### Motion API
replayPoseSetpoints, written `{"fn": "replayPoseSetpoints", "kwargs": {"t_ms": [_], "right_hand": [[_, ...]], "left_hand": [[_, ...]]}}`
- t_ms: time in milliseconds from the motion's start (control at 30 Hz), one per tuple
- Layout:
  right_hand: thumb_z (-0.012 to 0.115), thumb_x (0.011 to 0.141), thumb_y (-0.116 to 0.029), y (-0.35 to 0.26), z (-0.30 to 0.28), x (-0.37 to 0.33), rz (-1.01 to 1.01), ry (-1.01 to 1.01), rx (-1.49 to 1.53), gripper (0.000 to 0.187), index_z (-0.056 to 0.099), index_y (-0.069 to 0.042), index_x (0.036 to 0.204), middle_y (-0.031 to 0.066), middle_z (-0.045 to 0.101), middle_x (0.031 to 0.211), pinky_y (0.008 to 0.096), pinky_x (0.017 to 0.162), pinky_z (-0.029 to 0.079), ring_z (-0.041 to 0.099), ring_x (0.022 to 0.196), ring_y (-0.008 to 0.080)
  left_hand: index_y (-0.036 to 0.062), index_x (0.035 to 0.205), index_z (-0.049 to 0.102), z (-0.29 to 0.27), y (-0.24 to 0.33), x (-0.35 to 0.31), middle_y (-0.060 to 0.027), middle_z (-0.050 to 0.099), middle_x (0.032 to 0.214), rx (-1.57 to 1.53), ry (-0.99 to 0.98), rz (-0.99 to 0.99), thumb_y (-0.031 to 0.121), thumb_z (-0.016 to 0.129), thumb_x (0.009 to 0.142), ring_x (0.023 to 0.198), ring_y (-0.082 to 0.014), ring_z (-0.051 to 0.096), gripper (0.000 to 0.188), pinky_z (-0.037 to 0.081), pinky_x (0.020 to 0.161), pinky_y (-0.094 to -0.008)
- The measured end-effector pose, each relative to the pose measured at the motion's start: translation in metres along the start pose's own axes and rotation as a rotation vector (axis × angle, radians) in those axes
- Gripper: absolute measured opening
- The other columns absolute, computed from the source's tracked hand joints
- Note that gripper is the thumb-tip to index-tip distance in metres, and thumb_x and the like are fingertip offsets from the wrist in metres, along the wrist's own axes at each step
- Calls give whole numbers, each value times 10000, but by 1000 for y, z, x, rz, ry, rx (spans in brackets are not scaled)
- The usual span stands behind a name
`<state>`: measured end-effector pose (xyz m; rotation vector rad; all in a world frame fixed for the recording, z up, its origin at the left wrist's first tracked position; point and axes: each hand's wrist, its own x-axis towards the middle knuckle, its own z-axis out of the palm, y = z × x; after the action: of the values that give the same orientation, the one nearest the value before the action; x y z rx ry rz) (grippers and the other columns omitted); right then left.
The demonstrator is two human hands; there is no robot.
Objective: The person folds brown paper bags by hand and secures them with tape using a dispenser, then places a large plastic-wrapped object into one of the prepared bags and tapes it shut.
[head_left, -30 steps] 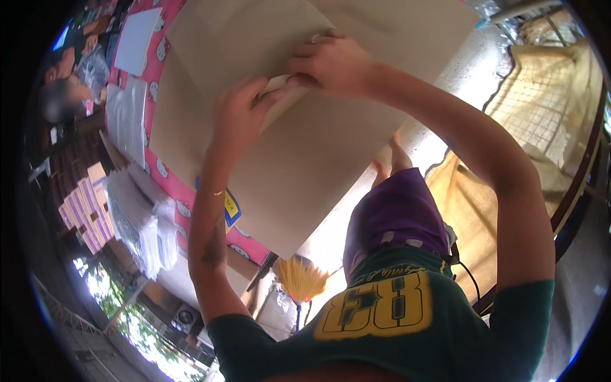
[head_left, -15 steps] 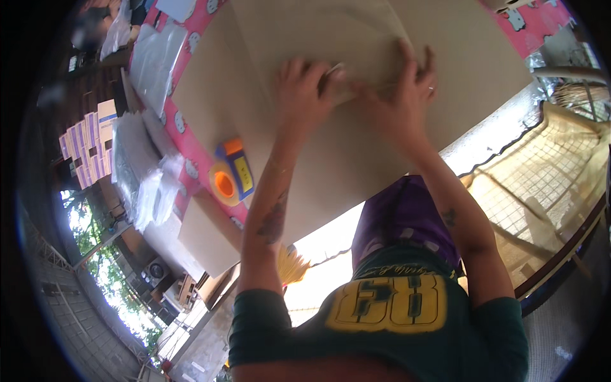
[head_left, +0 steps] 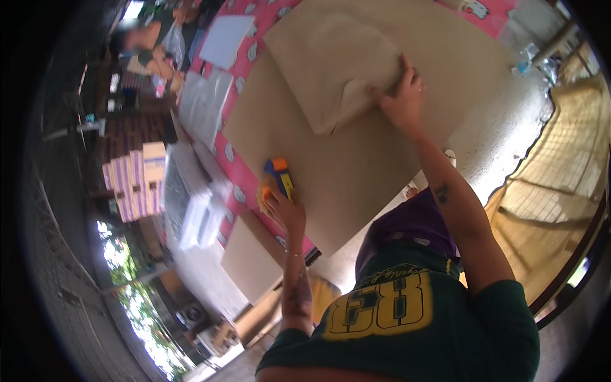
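Observation:
My left hand (head_left: 287, 213) has its fingers closed round a blue and orange tape dispenser (head_left: 280, 175) with a wide tan roll, at the left edge of a large brown sheet (head_left: 363, 184). On that sheet lies a folded piece of brown paper (head_left: 337, 51), with a small turned-over flap (head_left: 352, 95) near its front corner. My right hand (head_left: 406, 105) rests on the right edge of this folded piece, fingers apart, thumb beside the flap.
A pink patterned cloth (head_left: 238, 159) covers the table under the sheet. Clear plastic bags (head_left: 207, 105) and a white pad (head_left: 226, 41) lie along its left side. Stacked cartons (head_left: 137, 181) stand further left; another person (head_left: 159, 48) is at the far left.
My left hand has left the folded paper and come back to the tape dispenser, closing on it. My right hand stays at the paper. The view has shifted, bringing the other person more into sight.

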<state>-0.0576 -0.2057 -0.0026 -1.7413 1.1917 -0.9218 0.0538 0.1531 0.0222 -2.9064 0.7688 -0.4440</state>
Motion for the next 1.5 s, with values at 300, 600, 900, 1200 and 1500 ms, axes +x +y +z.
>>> {"fn": "replayPoseSetpoints", "kwargs": {"t_ms": [300, 600, 900, 1200, 1500], "right_hand": [[855, 640, -433, -4, -10, 4, 98, 59, -7, 1169, 181, -150, 1551, 189, 394, 1423, 563, 1170, 190, 355, 1368, 354], [851, 626, -370, -3, -15, -2, 133, 58, 78, 1193, 145, -136, 1559, 160, 431, 1394, 533, 1184, 207, 369, 1366, 312], [848, 616, -353, -2, -16, -2, 119, 163, 48, 1160, 190, -119, 1543, 135, 436, 1411, 531, 1173, 223, 379, 1361, 300], [860, 628, -383, -6, -16, -3, 127, 55, 61, 1134, 219, -144, 1533, 131, 429, 1426, 515, 1183, 210, 372, 1371, 295], [850, 653, -411, 6, -22, 6, 165, 48, -67, 1102, 231, -138, 1523, 143, 412, 1439, 500, 1190, 198, 361, 1383, 305]], "left_hand": [[-21, 1447, 417, -167, 114, 142, -223, 540, 1365, -868, -111, 739, 112, 601, 948, 1197, -283, 571, 548, 443, 1009, -351], [35, 1294, 629, -195, 302, 250, -154, 684, 1201, -477, -614, 1053, 245, 599, 945, 1082, -188, 641, 409, 469, 956, -293], [121, 1324, 625, -156, 321, 258, -143, 699, 1184, -134, -844, 1052, 340, 664, 900, 1000, -202, 674, 478, 505, 897, -302], [126, 1337, 613, -140, 224, 263, -116, 709, 1157, -158, -924, 953, 331, 693, 885, 970, -148, 654, 503, 500, 883, -282], [129, 1186, 702, -150, 193, 246, -103, 726, 1042, 340, -911, 967, 420, 696, 832, 907, -207, 685, 459, 540, 787, -319]]}}
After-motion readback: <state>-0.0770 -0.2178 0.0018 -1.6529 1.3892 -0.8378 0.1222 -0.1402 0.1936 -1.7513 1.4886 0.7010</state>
